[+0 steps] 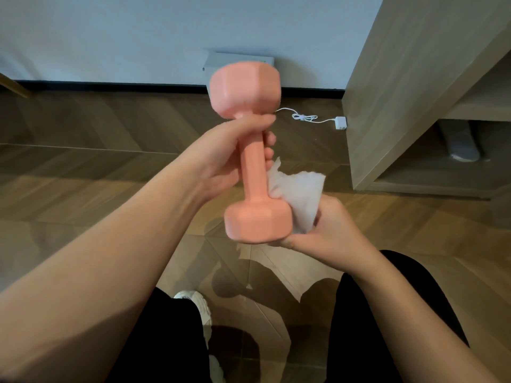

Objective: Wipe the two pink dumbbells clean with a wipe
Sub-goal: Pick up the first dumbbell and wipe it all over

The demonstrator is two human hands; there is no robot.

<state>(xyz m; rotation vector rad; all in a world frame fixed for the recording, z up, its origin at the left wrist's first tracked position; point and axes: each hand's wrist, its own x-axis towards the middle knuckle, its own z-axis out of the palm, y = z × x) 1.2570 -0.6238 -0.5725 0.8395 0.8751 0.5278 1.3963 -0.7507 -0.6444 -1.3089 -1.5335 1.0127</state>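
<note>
One wide-angle head view looks forward and down, close over left hand [221, 164] and right hand [323, 230]; floor [83, 167] beyond.

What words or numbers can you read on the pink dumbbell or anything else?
None can be read.
The pink dumbbell shows no number or brand on its visible sides.
The wipe is plain white.
The white charger is too small to show any print.

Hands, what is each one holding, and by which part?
Left hand grips the pink dumbbell by its handle, below the upper head. Right hand holds the white wipe by its lower part.
</note>
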